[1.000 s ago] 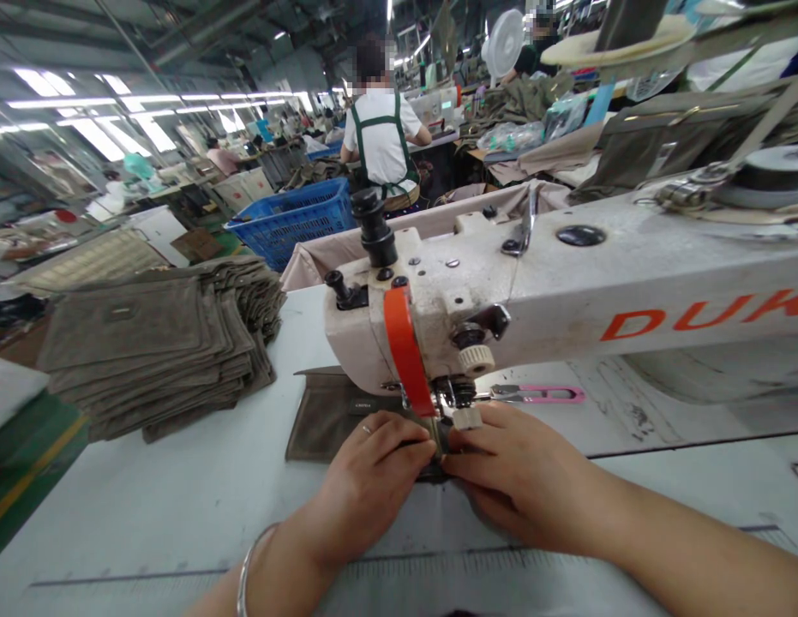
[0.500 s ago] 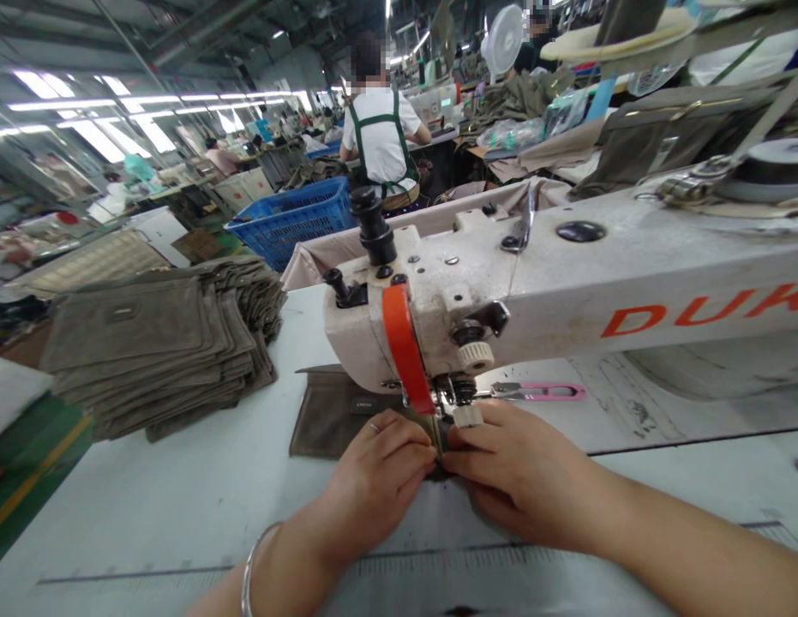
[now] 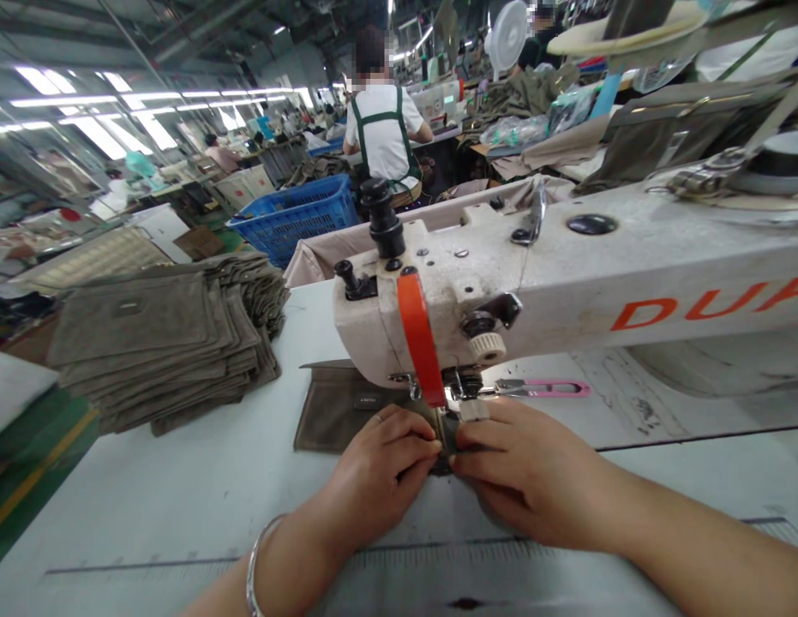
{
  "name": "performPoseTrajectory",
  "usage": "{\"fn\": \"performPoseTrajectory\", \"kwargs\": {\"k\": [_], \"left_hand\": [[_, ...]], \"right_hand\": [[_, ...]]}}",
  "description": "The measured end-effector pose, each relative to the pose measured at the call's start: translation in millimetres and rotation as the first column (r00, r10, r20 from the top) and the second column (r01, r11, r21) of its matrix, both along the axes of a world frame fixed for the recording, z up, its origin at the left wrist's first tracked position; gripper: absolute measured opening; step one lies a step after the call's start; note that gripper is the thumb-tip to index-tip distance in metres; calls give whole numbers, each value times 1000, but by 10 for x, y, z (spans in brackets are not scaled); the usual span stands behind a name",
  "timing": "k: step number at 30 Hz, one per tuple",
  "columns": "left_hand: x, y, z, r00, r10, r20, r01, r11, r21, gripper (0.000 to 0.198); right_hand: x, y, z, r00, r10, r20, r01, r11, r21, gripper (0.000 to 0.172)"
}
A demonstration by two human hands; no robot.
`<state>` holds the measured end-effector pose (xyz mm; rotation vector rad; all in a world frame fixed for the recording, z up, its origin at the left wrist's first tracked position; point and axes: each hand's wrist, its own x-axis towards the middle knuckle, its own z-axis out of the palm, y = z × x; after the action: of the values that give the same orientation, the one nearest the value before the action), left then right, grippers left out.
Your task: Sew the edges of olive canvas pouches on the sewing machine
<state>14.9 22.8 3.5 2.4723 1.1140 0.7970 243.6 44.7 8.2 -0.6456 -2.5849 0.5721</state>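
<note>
A dark olive fabric panel (image 3: 334, 411) with a small label lies under the head of a white sewing machine (image 3: 430, 266). My left hand (image 3: 389, 458) is closed at the panel's near right edge, thumb and fingers pinching the cloth just left of the presser foot. On the other side of the foot, my right hand (image 3: 520, 467) bends its fingers over the same piece and presses it to the table; its fingertips are partly hidden. The needle area sits behind the orange guard (image 3: 421, 338) and cannot be made out clearly.
A stack of olive fabric pieces (image 3: 160, 343) lies at the table's left. Pink-handled thread snips (image 3: 553, 388) rest behind my right hand. A printed ruler line (image 3: 437, 553) runs along the near side. Beyond are a blue crate (image 3: 302, 218) and a seated person (image 3: 382, 128).
The whole view has shifted slightly, so the machine appears a little further right. Both hands keep their hold beside the presser foot, and the panel has hardly moved between them.
</note>
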Motion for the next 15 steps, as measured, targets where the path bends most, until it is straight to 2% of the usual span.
{"fn": "performPoseTrajectory", "kwargs": {"k": [8, 15], "left_hand": [[-29, 13, -55, 1000, 17, 21, -16, 999, -35, 12], [-25, 5, -20, 1000, -23, 5, 23, 997, 69, 13]], "right_hand": [[-23, -12, 8, 1000, -19, 15, 19, 999, 32, 25], [-45, -82, 6, 999, -32, 28, 32, 999, -18, 27]]}}
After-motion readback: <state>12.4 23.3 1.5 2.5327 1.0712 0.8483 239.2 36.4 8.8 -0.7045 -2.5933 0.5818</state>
